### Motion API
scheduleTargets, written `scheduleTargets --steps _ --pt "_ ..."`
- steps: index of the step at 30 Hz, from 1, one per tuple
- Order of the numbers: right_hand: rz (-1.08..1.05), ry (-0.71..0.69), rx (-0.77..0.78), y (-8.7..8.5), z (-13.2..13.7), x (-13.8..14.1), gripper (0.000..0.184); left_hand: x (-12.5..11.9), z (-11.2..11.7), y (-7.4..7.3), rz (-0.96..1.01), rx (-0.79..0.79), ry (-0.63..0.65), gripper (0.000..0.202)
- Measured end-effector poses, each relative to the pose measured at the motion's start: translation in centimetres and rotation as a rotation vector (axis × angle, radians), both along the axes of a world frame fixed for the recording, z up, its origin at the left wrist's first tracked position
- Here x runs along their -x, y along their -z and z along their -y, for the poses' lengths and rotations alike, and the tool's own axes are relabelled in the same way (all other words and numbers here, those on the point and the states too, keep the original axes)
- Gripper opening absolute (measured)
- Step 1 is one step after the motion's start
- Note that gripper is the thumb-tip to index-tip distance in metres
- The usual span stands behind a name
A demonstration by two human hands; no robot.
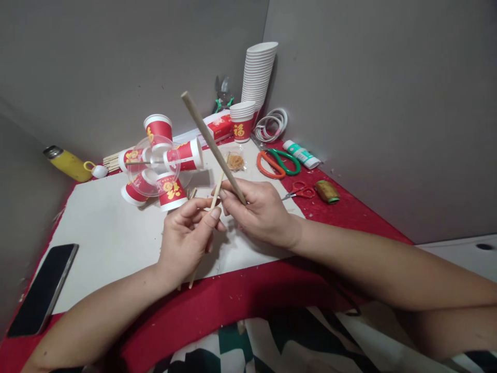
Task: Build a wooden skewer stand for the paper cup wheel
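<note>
1 dark phone (44,290) and 1 yellow bottle (70,164) at left, 1 white coil (272,126) near the wall (388,114)

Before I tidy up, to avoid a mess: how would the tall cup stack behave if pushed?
The tall cup stack would probably tip easily, being high and narrow. It's likely light for its height, since it looks like paper.

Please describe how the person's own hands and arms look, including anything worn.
The left hand and right hand are bare, with no gloves, rings or watch visible. The left forearm and right forearm are uncovered too. The garment below shows large white, black and green shapes.
</note>
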State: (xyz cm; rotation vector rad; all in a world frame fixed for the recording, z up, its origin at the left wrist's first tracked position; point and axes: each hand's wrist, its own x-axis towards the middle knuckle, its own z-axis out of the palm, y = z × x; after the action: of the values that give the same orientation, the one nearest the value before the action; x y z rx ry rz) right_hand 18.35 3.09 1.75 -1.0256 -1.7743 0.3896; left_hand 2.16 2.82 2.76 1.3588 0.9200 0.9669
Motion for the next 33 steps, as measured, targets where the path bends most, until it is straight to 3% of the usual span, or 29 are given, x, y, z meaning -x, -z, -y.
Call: scheduleTargets --steps 8,13,16,25,33 --pt "-0.159 0.010 0.037 -0.4 -0.4 -0.3 0.034 0.3 0.1 -0.5 0.075 0.146 0.106 0.025" --pt "-0.078 -0.032 0.034 -0.5 -0.3 -0.5 0.016 0.4 -0.2 -0.2 0.069 0.132 0.079 0.025" --pt "-0.014 -0.026 0.020 -0.6 -0.3 -0.7 0.018 0.3 -0.2 -0.1 0.042 0.119 0.064 0.026" --pt "0.291 0.040 -0.211 0.6 -0.5 -0.8 0.018 0.1 0.1 0.4 0.005 0.070 0.048 0.022" --pt "0.349 0.075 -0.285 0.6 -0.6 -0.7 0.020 0.1 0.0 0.1 0.063 0.160 0.072 0.021"
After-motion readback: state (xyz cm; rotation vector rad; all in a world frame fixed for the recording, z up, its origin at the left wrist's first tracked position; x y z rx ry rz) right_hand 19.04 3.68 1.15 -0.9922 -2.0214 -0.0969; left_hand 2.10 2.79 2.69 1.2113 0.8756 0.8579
